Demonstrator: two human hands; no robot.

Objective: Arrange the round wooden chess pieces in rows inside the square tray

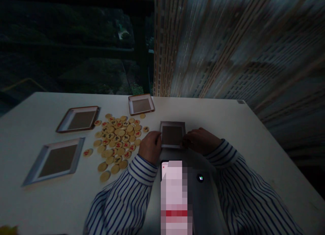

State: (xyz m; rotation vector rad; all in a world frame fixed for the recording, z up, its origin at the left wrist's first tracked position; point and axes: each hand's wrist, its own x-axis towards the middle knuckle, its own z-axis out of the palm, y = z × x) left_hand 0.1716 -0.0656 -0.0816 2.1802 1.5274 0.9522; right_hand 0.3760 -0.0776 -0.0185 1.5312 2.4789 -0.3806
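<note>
A small square grey tray (172, 124) lies on the white table (228, 120) right in front of me. My left hand (150, 146) grips its left edge with curled fingers. My right hand (200, 140) grips its right edge the same way. Both arms wear blue-and-white striped sleeves. A heap of several round wooden game pieces (118, 140) with red and black marks lies just left of my left hand.
Three more trays rest on the table: a grey one (54, 160) at front left, a brown one (78, 119) behind it, a smaller brown one (141, 104) at the back. A phone (175, 194) hangs at my chest. Dark windows stand beyond the far edge.
</note>
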